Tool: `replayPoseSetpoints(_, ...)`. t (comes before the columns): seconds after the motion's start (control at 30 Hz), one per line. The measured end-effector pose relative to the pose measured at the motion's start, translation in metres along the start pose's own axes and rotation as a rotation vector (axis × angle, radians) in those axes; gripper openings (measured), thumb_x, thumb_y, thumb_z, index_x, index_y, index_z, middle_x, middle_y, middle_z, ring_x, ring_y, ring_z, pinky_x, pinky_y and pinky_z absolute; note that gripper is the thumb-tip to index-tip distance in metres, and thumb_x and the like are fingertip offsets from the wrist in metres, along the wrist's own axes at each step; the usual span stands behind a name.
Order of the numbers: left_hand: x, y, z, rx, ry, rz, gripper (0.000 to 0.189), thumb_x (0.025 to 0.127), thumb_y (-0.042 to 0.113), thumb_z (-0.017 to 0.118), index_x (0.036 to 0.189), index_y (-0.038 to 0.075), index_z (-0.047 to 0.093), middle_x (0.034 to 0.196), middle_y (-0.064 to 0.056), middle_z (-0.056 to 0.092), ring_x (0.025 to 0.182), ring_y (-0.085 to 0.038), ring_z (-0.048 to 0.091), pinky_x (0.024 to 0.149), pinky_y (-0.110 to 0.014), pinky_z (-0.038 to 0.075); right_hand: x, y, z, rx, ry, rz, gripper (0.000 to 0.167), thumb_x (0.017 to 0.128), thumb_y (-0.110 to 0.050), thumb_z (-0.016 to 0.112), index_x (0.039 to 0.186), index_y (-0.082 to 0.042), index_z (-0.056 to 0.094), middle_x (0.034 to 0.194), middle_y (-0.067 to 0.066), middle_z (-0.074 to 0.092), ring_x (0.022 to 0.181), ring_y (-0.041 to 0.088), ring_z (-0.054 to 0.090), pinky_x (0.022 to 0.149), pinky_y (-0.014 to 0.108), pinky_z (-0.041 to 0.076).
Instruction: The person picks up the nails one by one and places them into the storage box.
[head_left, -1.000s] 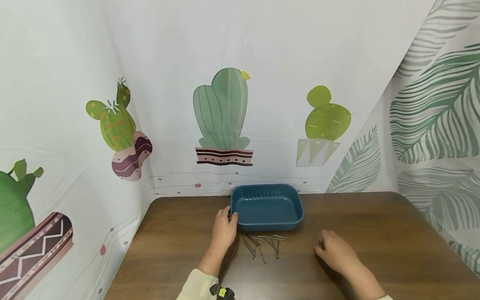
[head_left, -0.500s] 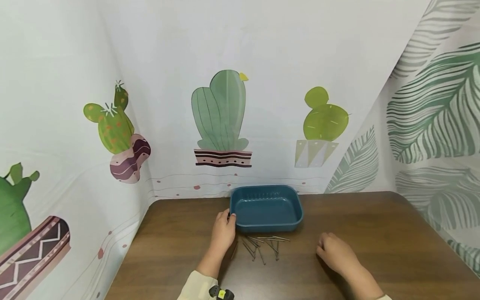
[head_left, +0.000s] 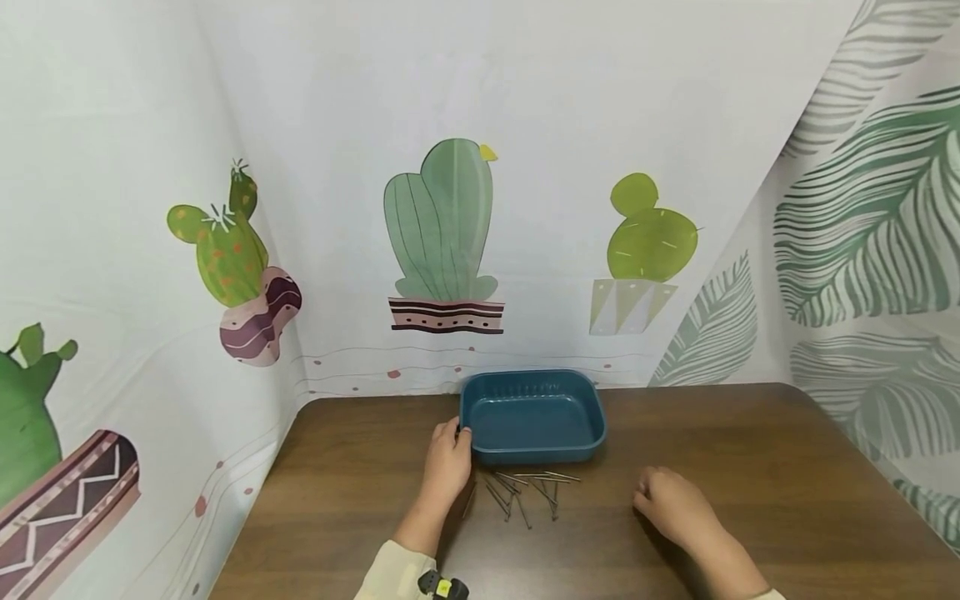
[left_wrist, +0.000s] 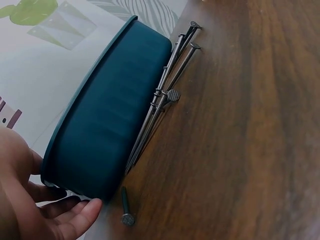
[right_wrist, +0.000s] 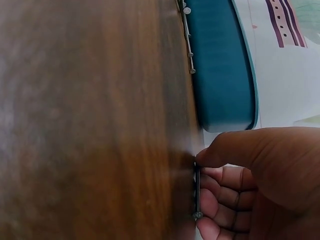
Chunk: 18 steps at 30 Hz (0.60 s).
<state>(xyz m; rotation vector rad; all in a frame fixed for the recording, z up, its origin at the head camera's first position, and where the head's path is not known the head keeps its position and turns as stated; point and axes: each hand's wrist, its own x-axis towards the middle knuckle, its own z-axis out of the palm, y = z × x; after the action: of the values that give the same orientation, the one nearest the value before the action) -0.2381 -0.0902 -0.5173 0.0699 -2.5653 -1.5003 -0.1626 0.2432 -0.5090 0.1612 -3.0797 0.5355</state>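
Note:
A blue rectangular tray (head_left: 534, 421) stands at the back of the wooden table. My left hand (head_left: 447, 465) holds its left end, the fingers bent about the end wall in the left wrist view. Several metal nails (head_left: 523, 510) lie scattered in front of the tray, some crossing each other. One separate nail (left_wrist: 125, 201) lies near the tray's left corner. To the right of the tray, my right hand (head_left: 675, 507) is low over the table, fingers curled. The right wrist view shows a nail (right_wrist: 197, 192) between its thumb and fingers, head towards the lower fingers.
The tabletop (head_left: 765, 450) reaches back to a white hanging cloth (head_left: 555, 167) printed with cacti and leaves, close behind the tray. A black wristband (head_left: 444, 586) with a yellow patch is on the left sleeve.
My right hand's fingers and thumb have drawn closer together over the last second. The left hand, tray and scattered nails keep their places; the head view has shifted slightly.

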Motion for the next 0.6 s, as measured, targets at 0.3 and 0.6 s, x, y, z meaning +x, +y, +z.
replayPoseSetpoints(0.3, 0.0011, 0.0003, 0.0008, -0.002, 0.009, 0.001, 0.043, 0.103, 0.022, 0.051, 0.136, -0.006, 0.058, 0.127, -0.019, 0.059, 0.120, -0.035, 0.059, 0.104, -0.053, 0.046, 0.0019, 0.0022, 0.0013, 0.001, 0.003, 0.015, 0.018, 0.083, -0.013, 0.067, 0.073, -0.013, 0.053, 0.071, 0.000, 0.051, 0.066, 0.015, 0.046, 0.059, 0.034, 0.040)
replayPoseSetpoints(0.6, 0.0013, -0.0010, 0.0030, 0.004, 0.007, -0.006, 0.044, 0.103, 0.021, 0.050, 0.137, -0.006, 0.056, 0.128, -0.021, 0.058, 0.124, -0.037, 0.057, 0.106, -0.054, 0.045, 0.0022, 0.0036, 0.0015, 0.000, -0.002, 0.031, 0.015, 0.083, -0.015, 0.067, 0.075, -0.013, 0.055, 0.073, 0.000, 0.054, 0.067, 0.016, 0.048, 0.060, 0.035, 0.042)
